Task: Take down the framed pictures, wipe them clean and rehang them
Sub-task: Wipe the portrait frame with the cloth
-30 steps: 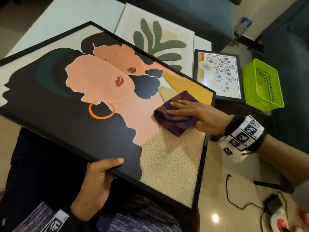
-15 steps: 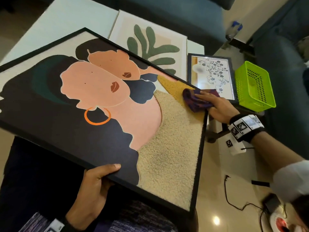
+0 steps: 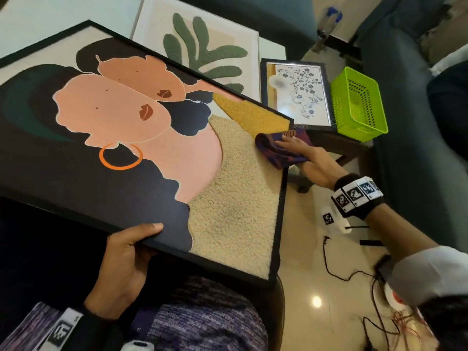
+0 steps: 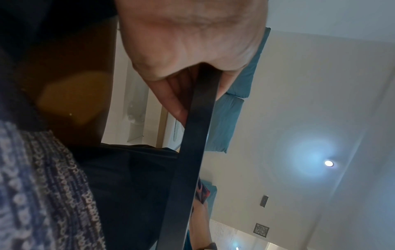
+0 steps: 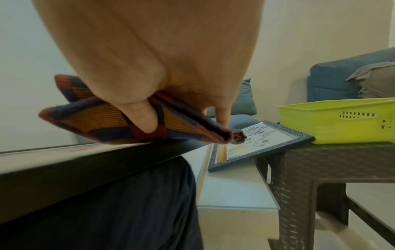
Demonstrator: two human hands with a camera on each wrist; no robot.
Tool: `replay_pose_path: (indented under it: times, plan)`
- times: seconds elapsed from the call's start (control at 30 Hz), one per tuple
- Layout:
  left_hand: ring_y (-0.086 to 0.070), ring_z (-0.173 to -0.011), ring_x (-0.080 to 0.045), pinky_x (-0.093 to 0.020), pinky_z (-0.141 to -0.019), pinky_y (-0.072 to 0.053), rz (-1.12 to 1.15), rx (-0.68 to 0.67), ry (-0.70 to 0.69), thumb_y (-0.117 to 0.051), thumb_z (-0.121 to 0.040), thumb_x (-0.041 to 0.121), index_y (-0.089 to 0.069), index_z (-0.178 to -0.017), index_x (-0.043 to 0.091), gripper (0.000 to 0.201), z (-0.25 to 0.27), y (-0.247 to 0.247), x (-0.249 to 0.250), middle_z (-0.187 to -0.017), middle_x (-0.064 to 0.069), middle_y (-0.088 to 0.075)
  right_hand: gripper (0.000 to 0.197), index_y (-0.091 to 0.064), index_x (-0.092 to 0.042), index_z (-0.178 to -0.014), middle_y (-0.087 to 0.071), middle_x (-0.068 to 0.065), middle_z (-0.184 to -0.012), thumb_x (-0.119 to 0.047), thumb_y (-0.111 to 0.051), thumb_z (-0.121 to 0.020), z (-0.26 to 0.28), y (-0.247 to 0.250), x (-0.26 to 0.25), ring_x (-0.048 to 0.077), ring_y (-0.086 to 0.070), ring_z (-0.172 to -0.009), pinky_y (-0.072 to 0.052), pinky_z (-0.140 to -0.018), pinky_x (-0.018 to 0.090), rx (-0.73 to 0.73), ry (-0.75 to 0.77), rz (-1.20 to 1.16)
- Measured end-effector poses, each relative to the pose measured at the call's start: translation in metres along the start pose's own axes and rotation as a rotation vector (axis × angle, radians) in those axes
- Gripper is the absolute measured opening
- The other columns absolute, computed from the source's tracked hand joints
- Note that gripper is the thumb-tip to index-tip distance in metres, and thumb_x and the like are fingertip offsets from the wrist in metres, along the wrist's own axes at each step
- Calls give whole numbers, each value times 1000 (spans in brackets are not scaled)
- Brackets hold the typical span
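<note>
A large black-framed picture (image 3: pixel 121 173) of two peach faces lies tilted across my lap. My left hand (image 3: pixel 131 247) grips its near edge, thumb on the front and fingers underneath; the left wrist view shows that black frame rail (image 4: pixel 192 152) running out of my left hand (image 4: pixel 188 42). My right hand (image 3: pixel 311 163) holds a folded purple and orange cloth (image 3: pixel 278 155) against the picture's right edge, just below the yellow patch. In the right wrist view my right hand (image 5: pixel 149 50) has its thumb against the cloth (image 5: pixel 96 121), which rests on the frame rail (image 5: pixel 85 165).
A white-framed leaf picture (image 3: pixel 202 46) lies on the white table (image 3: pixel 38 19) behind. A small floral picture (image 3: pixel 296 95) and a green basket (image 3: pixel 359 105) sit on a dark side table (image 5: pixel 320 162). Cables (image 3: pixel 354 274) trail over the floor at right. Blue sofas surround the area.
My right hand slid the cloth from the middle of the picture out to its right edge near the yellow patch. The left hand kept its grip on the near edge.
</note>
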State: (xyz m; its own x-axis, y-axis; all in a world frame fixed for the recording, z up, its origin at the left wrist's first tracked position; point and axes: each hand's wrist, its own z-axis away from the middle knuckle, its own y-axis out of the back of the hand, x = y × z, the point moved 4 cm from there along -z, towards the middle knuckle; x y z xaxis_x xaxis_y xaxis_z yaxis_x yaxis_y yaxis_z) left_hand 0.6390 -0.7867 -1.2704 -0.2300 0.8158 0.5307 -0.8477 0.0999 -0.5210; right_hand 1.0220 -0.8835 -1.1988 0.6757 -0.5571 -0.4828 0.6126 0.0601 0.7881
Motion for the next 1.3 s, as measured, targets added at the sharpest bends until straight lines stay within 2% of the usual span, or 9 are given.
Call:
replay_pose_path:
  times: [0.17, 0.23, 0.37, 0.53, 0.63, 0.93, 1.13, 1.23, 1.3]
  plan:
    - [-72, -60, -16, -26, -57, -62, -19, -5, 12, -55, -96, 0, -75, -78, 10, 29, 2, 0, -1, -75, -2, -73, 64, -44, -42, -148, -28, -17, -163, -7, -51, -95, 66, -35, -8, -4, -11, -151, -8, -123, 26, -11, 114, -57]
    - [-71, -63, -15, -26, -59, -62, -15, -21, -8, -54, -97, -1, -77, -68, 14, 40, 2, 0, -1, -74, 0, -73, 60, -42, -45, -149, -26, -21, -163, -18, -51, -96, 97, -55, -17, -6, -10, -151, -10, -122, 27, -13, 153, -59]
    - [-67, -80, -22, -41, -91, -55, 14, -49, 3, -60, -92, 2, -78, -75, 17, 29, 1, 3, 2, -86, -2, -71, 63, -37, -43, -152, -23, -22, -164, -23, -59, -97, 166, -95, -40, 5, -9, -155, -8, -124, 35, -1, 244, -14]
    - [-65, -81, -22, -39, -87, -55, 8, -39, 19, -62, -92, 2, -66, -92, 13, 12, 0, 5, 1, -88, -3, -66, 57, -25, -51, -155, -15, -24, -165, -55, -44, -101, 228, -131, -77, 9, -4, -156, -7, -124, 41, -46, 245, 22]
    - [-64, -85, -24, -41, -89, -55, 19, -47, 29, -68, -86, 4, -65, -97, 12, 13, -2, 7, 0, -93, -5, -64, 56, -24, -49, -156, -11, -23, -167, -45, -47, -104, 243, -142, -92, 11, -2, -157, -3, -126, 39, -79, 290, 109]
    - [-74, -81, -21, -32, -71, -64, 109, -27, 7, -61, -98, 14, -72, -103, 11, 12, 9, 3, 7, -92, -5, -76, 83, -16, -45, -159, -1, -20, -168, -29, -67, -94, 189, -143, -131, 12, 3, -157, 3, -125, 42, -278, 560, 341]
    - [-71, -116, -31, -46, -104, -54, 343, -23, -93, -50, -104, 26, -72, -126, 10, 35, 11, 11, 24, -129, -12, -74, 74, -22, -42, -159, -6, -17, -168, -28, -51, -92, 125, -149, -181, 10, 2, -156, -10, -126, 46, -333, 752, 471]
    - [-72, -115, -28, -37, -93, -60, 489, 14, -152, -45, -106, 28, -67, -135, 4, 44, 12, 18, 44, -133, -14, -71, 86, -24, -41, -158, -6, -18, -168, -17, -54, -82, 97, -152, -211, 9, 1, -156, -10, -126, 47, -385, 824, 516]
    - [-78, -92, -14, -23, -74, -61, 504, 78, -172, -40, -111, 24, -78, -110, 6, 42, 12, 25, 50, -106, -4, -81, 91, -27, -41, -157, -9, -18, -168, -12, -57, -77, 79, -152, -227, 8, -1, -156, -9, -126, 48, -411, 883, 538]
